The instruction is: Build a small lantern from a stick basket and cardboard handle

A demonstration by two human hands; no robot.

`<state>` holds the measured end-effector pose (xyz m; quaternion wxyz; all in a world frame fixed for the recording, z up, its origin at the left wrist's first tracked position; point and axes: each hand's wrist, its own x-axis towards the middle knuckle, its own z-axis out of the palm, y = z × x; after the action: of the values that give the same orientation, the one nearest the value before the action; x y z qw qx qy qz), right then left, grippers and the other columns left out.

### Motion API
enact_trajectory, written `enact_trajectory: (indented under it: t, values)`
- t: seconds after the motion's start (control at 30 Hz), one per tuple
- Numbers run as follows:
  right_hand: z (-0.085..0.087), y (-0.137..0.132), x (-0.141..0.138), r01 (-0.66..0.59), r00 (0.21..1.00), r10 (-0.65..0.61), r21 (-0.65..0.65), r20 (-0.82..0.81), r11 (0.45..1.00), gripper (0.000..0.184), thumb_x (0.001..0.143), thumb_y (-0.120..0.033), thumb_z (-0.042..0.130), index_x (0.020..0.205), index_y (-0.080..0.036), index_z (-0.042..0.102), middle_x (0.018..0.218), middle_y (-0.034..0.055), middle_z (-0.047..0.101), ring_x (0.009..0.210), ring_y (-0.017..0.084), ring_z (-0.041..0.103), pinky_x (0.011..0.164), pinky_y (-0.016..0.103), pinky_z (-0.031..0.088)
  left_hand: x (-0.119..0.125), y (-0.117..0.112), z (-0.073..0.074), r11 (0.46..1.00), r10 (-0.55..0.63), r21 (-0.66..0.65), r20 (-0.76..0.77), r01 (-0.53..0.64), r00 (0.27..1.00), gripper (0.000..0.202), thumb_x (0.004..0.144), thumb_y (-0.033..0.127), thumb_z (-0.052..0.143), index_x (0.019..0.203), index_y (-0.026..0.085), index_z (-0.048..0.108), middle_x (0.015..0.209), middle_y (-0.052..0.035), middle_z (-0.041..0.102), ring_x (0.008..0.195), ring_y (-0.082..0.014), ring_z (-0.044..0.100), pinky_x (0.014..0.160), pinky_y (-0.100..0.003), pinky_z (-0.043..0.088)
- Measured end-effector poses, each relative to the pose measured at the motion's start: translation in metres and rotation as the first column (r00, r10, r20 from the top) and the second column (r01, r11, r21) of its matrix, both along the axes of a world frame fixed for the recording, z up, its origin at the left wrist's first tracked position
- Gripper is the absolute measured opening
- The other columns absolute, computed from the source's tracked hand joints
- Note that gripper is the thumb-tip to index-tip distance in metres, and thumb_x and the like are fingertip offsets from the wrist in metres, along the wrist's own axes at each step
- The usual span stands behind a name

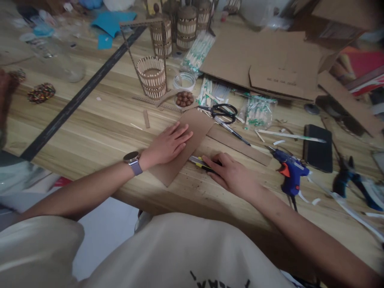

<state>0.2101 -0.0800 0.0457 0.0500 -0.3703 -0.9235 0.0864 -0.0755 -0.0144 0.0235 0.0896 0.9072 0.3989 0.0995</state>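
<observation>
My left hand (168, 145) lies flat, fingers spread, on a brown cardboard strip (198, 122) that runs diagonally across the wooden table (99, 128). A watch is on that wrist. My right hand (231, 174) is closed around a yellow and black utility knife (196, 161), whose tip rests against the strip's right edge. A second, narrower cardboard strip (240, 145) lies just to the right of the knife.
Black scissors (222, 112), a blue glue gun (289, 172), a black phone (318, 147) and blue pliers (345, 180) lie to the right. Stick-built baskets (151, 76), a bowl of brown beads (184, 99), stick packets and large cardboard sheets (264, 60) stand behind. A long black ruler (78, 98) crosses the left.
</observation>
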Motion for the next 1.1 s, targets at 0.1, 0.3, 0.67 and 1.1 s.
enact_trajectory:
  t: [0.1,0.3,0.67,1.1]
  values:
    - [0.001,-0.002,-0.001,-0.019,1.0,0.019,0.007,0.001,1.0,0.046,0.104,-0.034,0.042,0.142,-0.015,0.058,0.104,0.0145,0.062,0.091,0.026,0.062,0.074,0.037,0.055,0.0,0.0,0.0,1.0,0.0,0.007,-0.001,0.0,1.0,0.052,0.107,0.033,0.028,0.153,0.014,0.044,0.163,-0.0157,0.038,0.155,-0.035,0.024,0.125,-0.055,0.027]
    - [0.003,-0.008,-0.008,-0.043,0.999,0.044,-0.048,0.01,0.998,0.043,0.103,-0.033,0.043,0.142,-0.021,0.057,0.107,0.0127,0.065,0.095,0.025,0.063,0.075,0.036,0.055,0.002,0.0,0.0,1.0,0.01,0.003,0.006,-0.01,1.0,0.052,0.107,0.034,0.028,0.153,0.014,0.044,0.163,-0.0151,0.038,0.155,-0.034,0.024,0.125,-0.055,0.027]
    - [0.008,-0.027,-0.023,-0.115,0.993,0.116,-0.056,0.016,0.992,0.043,0.096,-0.023,0.056,0.139,-0.02,0.057,0.104,0.0112,0.067,0.093,0.025,0.065,0.075,0.034,0.054,0.002,0.0,0.0,0.999,0.031,0.005,0.025,-0.031,0.999,0.05,0.107,0.034,0.031,0.152,0.017,0.047,0.162,-0.012,0.041,0.155,-0.0326,0.025,0.125,-0.054,0.028]
    - [0.006,-0.033,-0.03,-0.163,0.986,0.161,0.045,0.052,0.986,0.038,0.095,-0.023,0.057,0.132,-0.02,0.06,0.099,0.0093,0.068,0.087,0.024,0.065,0.067,0.032,0.05,0.004,-0.001,-0.001,0.999,0.042,0.01,0.018,-0.042,0.999,0.05,0.107,0.033,0.031,0.153,0.018,0.045,0.164,-0.0118,0.038,0.155,-0.0323,0.024,0.125,-0.053,0.027]
